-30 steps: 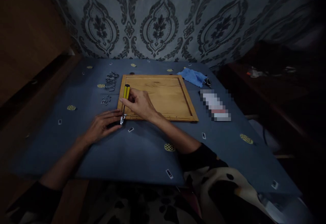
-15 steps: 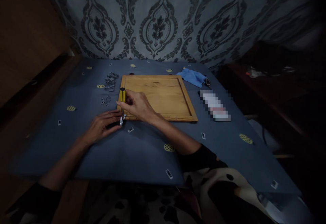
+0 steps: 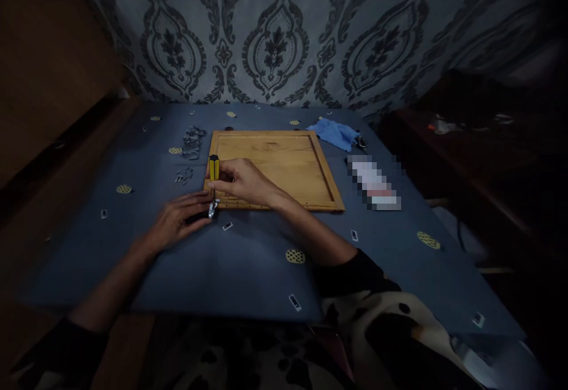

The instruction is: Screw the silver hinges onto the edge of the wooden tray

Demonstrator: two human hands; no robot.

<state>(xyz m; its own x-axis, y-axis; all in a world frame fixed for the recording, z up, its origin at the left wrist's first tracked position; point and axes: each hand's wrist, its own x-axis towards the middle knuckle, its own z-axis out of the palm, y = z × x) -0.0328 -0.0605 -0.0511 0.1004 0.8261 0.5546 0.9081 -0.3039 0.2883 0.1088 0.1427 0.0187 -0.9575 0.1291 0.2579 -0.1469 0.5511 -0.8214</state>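
Note:
A screwdriver (image 3: 214, 168) with a yellow and black handle stands upright, and my right hand (image 3: 248, 180) is closed on it between thumb and fingers. Its tip meets a small shiny metal hook (image 3: 212, 209) at the near left corner of a wooden framed board (image 3: 330, 192). My left hand (image 3: 175, 218) pinches that hook from the left, its fingertips against the board's edge. Several small holes or screws dot the board's near rail. The screw under the tip is too small to make out.
Left of the board lie a pile of metal hooks (image 3: 192, 140) and several loose screws (image 3: 183, 175). A blue cloth (image 3: 333, 133) lies at the back right, with a blurred-out white item (image 3: 375, 183) nearer me. A patterned wall (image 3: 275, 35) rises behind the blue-covered table (image 3: 248, 277).
My right hand has shifted its grip slightly on the screwdriver handle, with the fingers turned and a little lower. My left hand and the hook stay in place.

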